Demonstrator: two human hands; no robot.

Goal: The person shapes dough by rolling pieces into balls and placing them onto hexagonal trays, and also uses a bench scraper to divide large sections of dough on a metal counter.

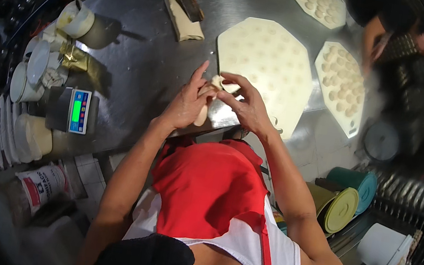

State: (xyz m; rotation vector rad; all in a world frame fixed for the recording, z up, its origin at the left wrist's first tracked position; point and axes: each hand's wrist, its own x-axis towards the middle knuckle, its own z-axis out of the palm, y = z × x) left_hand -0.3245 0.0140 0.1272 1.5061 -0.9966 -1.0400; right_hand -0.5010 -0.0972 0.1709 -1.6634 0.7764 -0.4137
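Observation:
My left hand is closed round a strip of pale dough, its index finger pointing up and away from the rest. Dough hangs out below that palm. With bent fingers, my right hand pinches a small dough piece at the upper end, close against the left thumb. Both hands meet over the near edge of the steel table. Just beyond my right hand lies a large cream octagonal board with rows of faint round marks. Exactly how the fingertips grip is partly hidden.
A folded dough slab with a dark scraper lies farther back. Two boards of dough rounds are at right, beside another person's arm. At left stand a digital scale and white tubs. Lidded buckets stand lower right.

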